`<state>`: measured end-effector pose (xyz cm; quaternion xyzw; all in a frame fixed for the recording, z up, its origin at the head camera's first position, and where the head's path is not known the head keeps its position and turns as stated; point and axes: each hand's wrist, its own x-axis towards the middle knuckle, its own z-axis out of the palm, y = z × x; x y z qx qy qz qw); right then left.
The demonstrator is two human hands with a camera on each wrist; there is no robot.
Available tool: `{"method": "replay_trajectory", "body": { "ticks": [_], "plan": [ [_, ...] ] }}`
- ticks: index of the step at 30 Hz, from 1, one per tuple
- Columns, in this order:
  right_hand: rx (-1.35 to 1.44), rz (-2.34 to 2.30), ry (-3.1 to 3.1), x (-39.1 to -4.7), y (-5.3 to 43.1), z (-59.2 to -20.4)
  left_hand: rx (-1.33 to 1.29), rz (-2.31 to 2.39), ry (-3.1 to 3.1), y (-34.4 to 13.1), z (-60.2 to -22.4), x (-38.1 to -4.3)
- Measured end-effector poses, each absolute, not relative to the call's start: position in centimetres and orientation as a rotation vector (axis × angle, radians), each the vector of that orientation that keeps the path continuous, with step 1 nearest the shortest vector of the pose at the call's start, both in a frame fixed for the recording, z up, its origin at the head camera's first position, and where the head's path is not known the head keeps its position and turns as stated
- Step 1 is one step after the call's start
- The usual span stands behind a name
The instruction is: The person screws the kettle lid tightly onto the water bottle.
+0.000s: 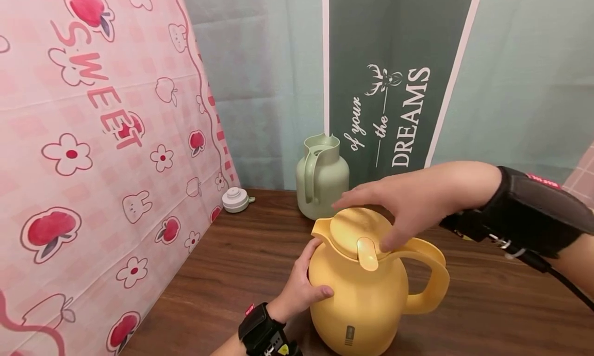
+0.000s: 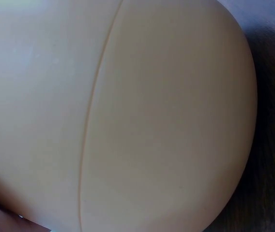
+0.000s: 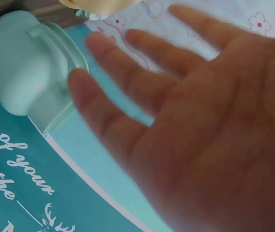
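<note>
A yellow thermos jug (image 1: 357, 294) stands upright on the wooden table, its round lid (image 1: 355, 227) seated in the top. My left hand (image 1: 301, 286) grips the jug's left side, thumb on the front and fingers reaching round the shoulder. The jug's smooth body (image 2: 166, 111) fills most of the left wrist view. Over the lid and the handle's top hovers my right hand (image 1: 417, 199). In the right wrist view its fingers (image 3: 132, 77) are spread and fairly straight, with nothing held; whether the thumb touches the lid I cannot tell.
Behind stands a pale green jug (image 1: 327, 186) with its spout and handle, near the back curtain (image 1: 287, 88). A small white lid (image 1: 235, 200) lies at the table's back left corner. Pink patterned cloth (image 1: 102, 191) borders the left side.
</note>
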<state>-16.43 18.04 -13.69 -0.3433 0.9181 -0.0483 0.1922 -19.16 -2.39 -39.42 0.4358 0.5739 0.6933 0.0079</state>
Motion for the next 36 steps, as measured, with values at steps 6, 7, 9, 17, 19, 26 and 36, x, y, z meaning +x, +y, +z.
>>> {"method": "replay_trajectory", "body": {
  "ticks": [6,7,9,17,19,26,36],
  "plan": [
    [-1.059,-0.13,2.5,-16.4,18.0,-14.1,1.355,2.163,1.796,-2.4,-39.4,-19.1],
    [-1.072,-0.126,2.508,-16.5,17.9,-14.1,1.355,2.164,1.793,-2.4,-39.4,-19.1],
    [-1.096,-0.129,2.524,-16.6,17.8,-14.2,1.352,2.169,1.783,-2.4,-39.4,-19.1],
    [-1.155,-0.128,2.583,-16.9,17.7,-14.5,1.327,2.177,1.761,-2.5,-39.4,-19.0],
    [-1.165,-0.129,2.589,-17.0,17.6,-14.6,1.332,2.174,1.77,-2.5,-39.4,-19.0],
    [-1.125,-0.155,2.61,-17.1,17.5,-14.7,1.334,2.171,1.793,-2.5,-39.4,-19.0],
    [-1.126,-0.102,2.668,-17.3,17.1,-14.8,1.352,2.179,1.805,-2.4,-39.5,-19.1]
  ]
}}
